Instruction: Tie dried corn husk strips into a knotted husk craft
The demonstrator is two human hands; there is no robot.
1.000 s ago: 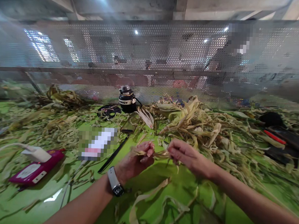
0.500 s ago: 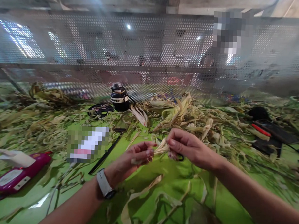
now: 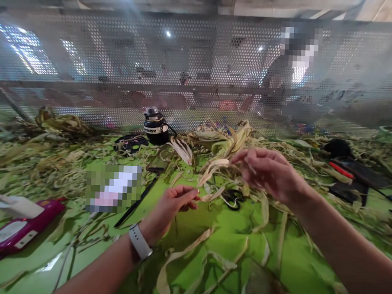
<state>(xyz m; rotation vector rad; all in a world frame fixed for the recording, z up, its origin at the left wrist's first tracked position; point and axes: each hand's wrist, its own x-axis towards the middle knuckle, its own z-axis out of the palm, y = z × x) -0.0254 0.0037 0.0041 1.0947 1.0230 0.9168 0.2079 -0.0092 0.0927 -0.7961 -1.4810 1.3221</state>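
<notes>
My left hand (image 3: 175, 207), a white watch strap (image 3: 140, 242) at its wrist, is closed in a pinch on a thin pale strip of corn husk (image 3: 214, 194). Higher and to the right, my right hand (image 3: 272, 174) has its fingertips together at the end of another dry husk strip (image 3: 213, 167), which hangs down toward the left. Black-handled scissors (image 3: 234, 198) lie on the green surface (image 3: 224, 235) between and below the hands, partly covered by husk scraps.
A dark bottle (image 3: 155, 127) stands near the perforated metal screen (image 3: 200, 56). Husk heaps (image 3: 228, 142) spread across the back. A black stick (image 3: 137, 200) lies left, beyond it a magenta device (image 3: 23, 226) with a white plug. Phones (image 3: 364, 171) lie at right.
My hands have moved apart. The right hand rose up and to the right with a husk strip, uncovering the scissors; the left hand stayed low, keeping its pinch.
</notes>
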